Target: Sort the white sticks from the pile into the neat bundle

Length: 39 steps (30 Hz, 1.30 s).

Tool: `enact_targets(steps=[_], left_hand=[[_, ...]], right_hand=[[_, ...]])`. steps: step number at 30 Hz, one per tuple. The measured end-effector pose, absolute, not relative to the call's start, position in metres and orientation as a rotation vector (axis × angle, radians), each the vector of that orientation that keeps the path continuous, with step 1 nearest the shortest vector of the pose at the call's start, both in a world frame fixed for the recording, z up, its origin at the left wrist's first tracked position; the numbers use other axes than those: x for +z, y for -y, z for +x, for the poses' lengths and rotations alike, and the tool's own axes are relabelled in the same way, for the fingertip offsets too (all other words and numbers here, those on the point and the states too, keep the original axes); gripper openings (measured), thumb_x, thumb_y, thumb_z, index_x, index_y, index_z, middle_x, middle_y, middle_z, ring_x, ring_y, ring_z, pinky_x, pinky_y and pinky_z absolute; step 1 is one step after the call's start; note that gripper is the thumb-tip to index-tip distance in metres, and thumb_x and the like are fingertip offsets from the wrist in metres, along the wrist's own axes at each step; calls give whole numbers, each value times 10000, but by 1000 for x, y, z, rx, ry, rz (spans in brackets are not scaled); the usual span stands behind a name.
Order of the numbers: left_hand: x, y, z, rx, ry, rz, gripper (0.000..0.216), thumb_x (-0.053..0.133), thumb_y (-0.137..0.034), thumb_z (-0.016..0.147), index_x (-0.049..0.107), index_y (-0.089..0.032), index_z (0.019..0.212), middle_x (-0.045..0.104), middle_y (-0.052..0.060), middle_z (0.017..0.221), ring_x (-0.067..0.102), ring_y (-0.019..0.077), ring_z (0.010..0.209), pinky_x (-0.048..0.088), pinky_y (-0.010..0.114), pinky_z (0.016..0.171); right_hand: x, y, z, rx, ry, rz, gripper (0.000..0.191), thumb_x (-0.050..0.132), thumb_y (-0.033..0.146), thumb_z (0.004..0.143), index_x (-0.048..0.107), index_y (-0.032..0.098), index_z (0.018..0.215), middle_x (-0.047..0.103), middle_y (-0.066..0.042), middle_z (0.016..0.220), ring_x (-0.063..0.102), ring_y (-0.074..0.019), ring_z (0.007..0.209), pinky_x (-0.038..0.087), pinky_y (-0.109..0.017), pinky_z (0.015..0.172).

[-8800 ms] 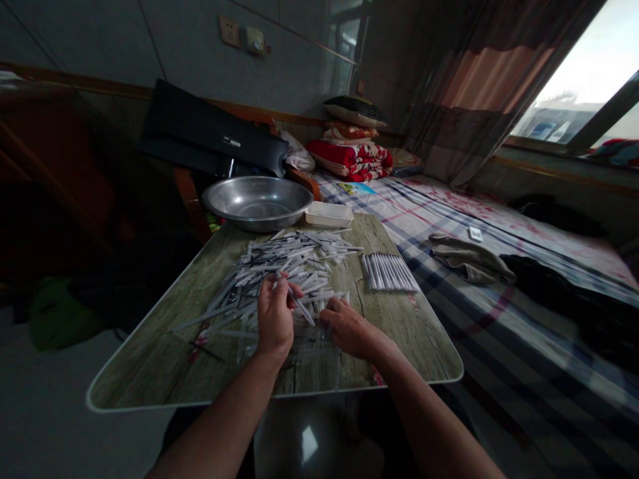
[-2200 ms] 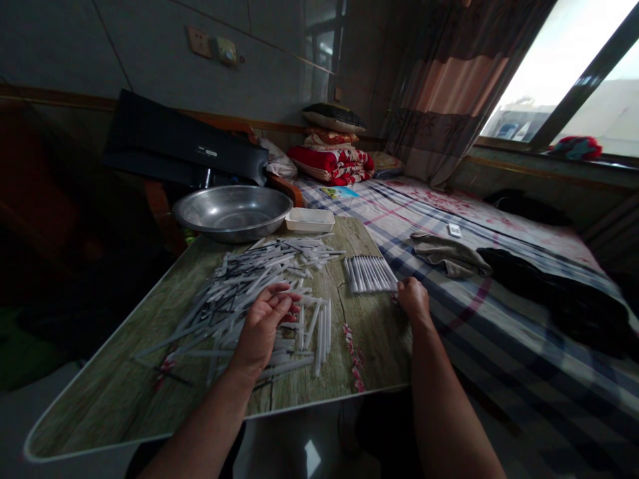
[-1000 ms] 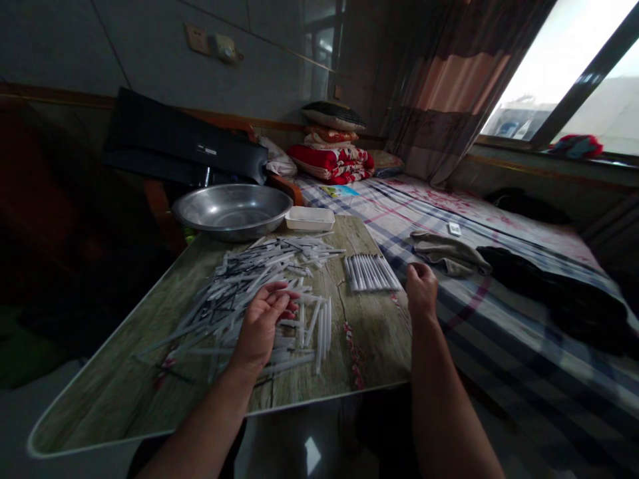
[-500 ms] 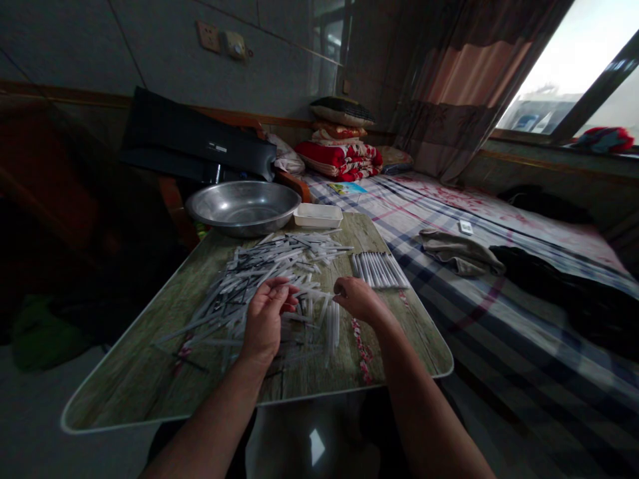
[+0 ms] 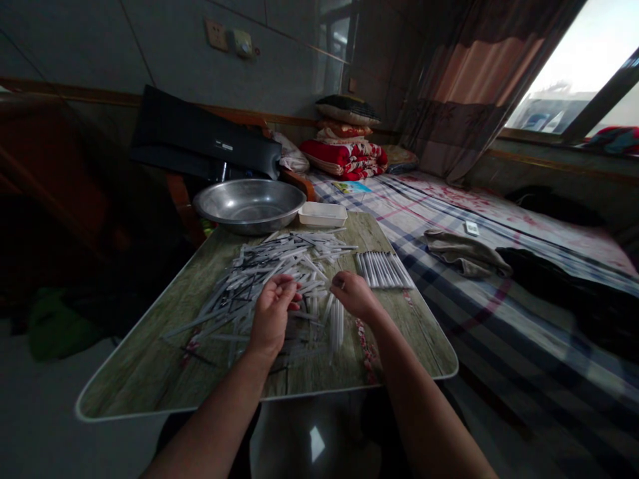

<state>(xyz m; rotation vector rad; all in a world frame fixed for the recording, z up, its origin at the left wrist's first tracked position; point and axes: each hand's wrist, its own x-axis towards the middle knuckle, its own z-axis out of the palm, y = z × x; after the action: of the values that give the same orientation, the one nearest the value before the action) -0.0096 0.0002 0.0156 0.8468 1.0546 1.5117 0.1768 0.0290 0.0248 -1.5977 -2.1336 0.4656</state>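
Behind curled left fingers (image 5: pixel 278 280) and right fingers (image 5: pixel 341 280), grip unclear, white tubes (image 5: pixel 279 254), basin (image 5: pixel 249 206), tray (image 5: pixel 323 220)

Two bare hands above a wood-patterned table (image 5: pixel 134 379). The left hand (image 5: pixel 272 313), fingers curled, is over a loose pile of slim white tubes (image 5: pixel 274 256); the right hand (image 5: pixel 354 294), fingertips drawn together, is near it, toward the right edge. Whether either holds anything is unclear. By the right edge lies a neat row of dark-ended white tubes (image 5: pixel 384 271). At the far left corner sits a metal basin (image 5: pixel 249 205); beside it, at the far edge, a white tray (image 5: pixel 323 217).
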Motion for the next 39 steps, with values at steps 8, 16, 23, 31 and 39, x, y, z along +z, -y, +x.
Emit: enact_targets(steps=[8,16,23,31,39], left_hand=[[12,1,-7,1420,-975,956,303,704,-433,743,610,-172,864,680,31,851,585,118,642,462,203,517],[15,-1,-9,1581,-1027,759,323,715,-449,714,577,-177,821,675,14,779,575,99,588,473,196,520],[16,0,-8,1574,-1009,764,318,726,-436,705,586,-173,815,684,10,767,573,94,583,479,192,519],[13,0,-9,1570,-942,745,295,738,-371,705,587,-165,852,701,17,801,598,91,596,507,195,546],[13,-2,-11,1559,-861,646,309,751,-339,687,575,-167,873,737,39,810,680,129,642,551,232,603]], right_hand=[[34,-10,156,731,2143,-1256,98,604,213,813,620,152,888,603,13,720,499,-98,624,345,-206,603],[27,0,152,591,2582,-1592,113,663,255,732,703,163,787,692,-61,770,594,-172,686,358,-253,590],[22,3,150,467,2588,-1615,146,587,210,736,713,170,796,709,-84,811,616,-187,720,382,-264,613],[30,-9,191,969,2252,-1369,80,559,108,670,592,159,723,552,32,617,455,-81,555,340,-204,535],[38,-11,232,1551,1483,-994,188,624,266,666,527,189,807,384,93,567,250,-44,437,184,-186,406]])
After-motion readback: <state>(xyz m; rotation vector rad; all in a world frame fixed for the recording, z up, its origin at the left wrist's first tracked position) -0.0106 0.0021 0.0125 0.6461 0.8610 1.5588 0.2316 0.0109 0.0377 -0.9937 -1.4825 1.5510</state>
